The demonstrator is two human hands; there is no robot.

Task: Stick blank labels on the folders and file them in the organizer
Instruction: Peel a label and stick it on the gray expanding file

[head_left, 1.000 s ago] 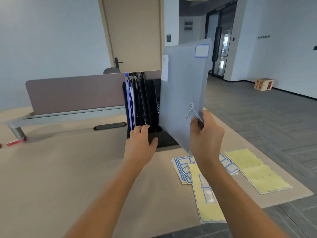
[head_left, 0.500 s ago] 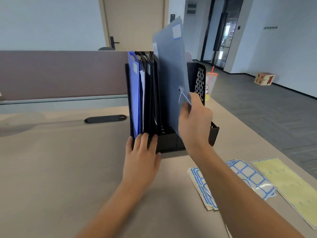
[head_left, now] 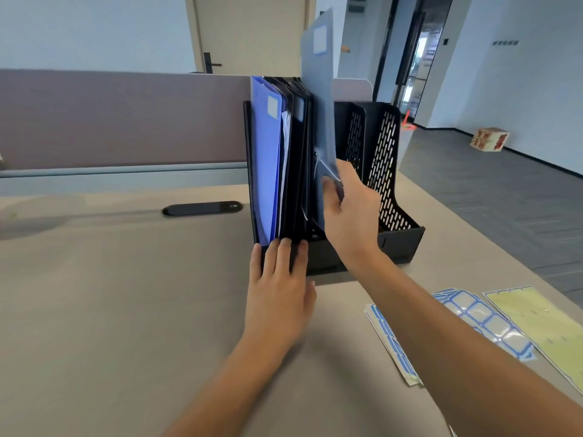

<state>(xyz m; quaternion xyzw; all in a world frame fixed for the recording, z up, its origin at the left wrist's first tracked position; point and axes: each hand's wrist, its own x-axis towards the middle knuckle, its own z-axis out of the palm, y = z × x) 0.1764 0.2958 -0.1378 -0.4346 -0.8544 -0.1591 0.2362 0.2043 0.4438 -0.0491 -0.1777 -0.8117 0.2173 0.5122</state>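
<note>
**Lighting / image quality**

Scene is evenly lit, bright, daylight admitted through the glass doors (head_left: 419,64) at upper right. Soft shadows are cast on the desk (head_left: 94,294) under both forearms. Glare is seen on the label sheets (head_left: 485,320). Slight motion blur is noted on the raised folder (head_left: 318,89). Wide-angle bending is visible at the edges.

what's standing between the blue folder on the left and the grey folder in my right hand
In the head view, several dark folders stand packed between the blue folder and the grey folder that the right hand holds, inside the organizer.
</note>
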